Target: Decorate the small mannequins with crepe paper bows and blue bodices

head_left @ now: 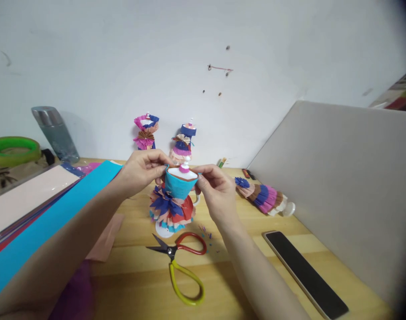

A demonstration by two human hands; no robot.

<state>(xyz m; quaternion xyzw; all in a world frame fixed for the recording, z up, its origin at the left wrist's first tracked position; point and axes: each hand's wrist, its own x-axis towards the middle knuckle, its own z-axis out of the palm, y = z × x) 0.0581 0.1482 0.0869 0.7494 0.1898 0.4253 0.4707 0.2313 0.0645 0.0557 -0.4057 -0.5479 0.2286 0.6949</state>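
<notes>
In the middle of the table stands a small white mini mannequin [181, 174], dressed in layered crepe paper. A turquoise crepe paper strip [180, 186] wraps round the front of its upper part, with a brown edge showing inside. My left hand [143, 172] pinches the strip's left end, and my right hand [216, 189] pinches its right end. Below hangs a ruffled skirt [186, 209] in red, peach and turquoise, with a dark blue paper flower [166, 202] at the front. Scissors [170, 250] with red and yellow handles lie spread on the table just in front.
Two dressed mannequins [183, 144] stand by the wall; another [263, 195] lies on its side at right. A phone [304, 273] lies at right, near a grey panel [349, 178]. Turquoise paper [56, 222], a bottle [56, 133] and green tape [14, 149] are at left.
</notes>
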